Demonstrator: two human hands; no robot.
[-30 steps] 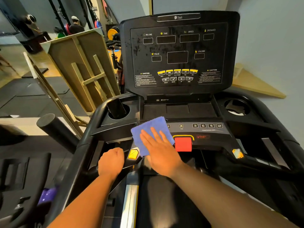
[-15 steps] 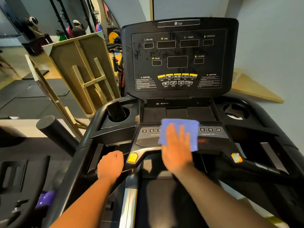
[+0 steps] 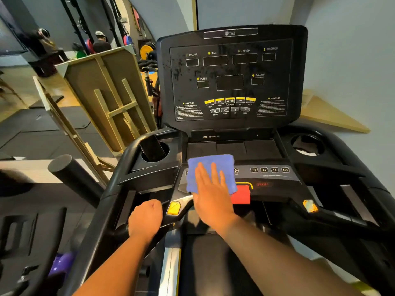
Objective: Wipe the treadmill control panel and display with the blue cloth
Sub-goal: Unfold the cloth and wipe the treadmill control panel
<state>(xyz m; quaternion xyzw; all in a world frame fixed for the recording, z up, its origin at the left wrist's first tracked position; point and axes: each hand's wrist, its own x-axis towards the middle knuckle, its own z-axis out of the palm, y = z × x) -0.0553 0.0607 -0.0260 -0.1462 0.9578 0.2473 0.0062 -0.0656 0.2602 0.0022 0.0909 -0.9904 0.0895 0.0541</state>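
A blue cloth (image 3: 210,165) lies flat on the left half of the treadmill's lower control panel (image 3: 275,176), covering its left number buttons. My right hand (image 3: 213,195) presses on the cloth with fingers spread and palm flat. A red stop button (image 3: 242,196) sits just right of that hand. My left hand (image 3: 145,218) is closed around the left handlebar (image 3: 119,201) beside a yellow tab (image 3: 174,208). The upright display (image 3: 230,80) above is dark, with dried drip marks on its left side.
Cup holders sit at both sides of the console; the left cup holder (image 3: 155,150) holds a dark phone. Wooden frames (image 3: 102,97) lean left of the treadmill. A black roller (image 3: 72,174) juts out at left. People stand among the weights (image 3: 100,42) far behind.
My right hand has slid the cloth left across the lower panel, uncovering the right number buttons and part of the red stop button. The left hand has kept its grip.
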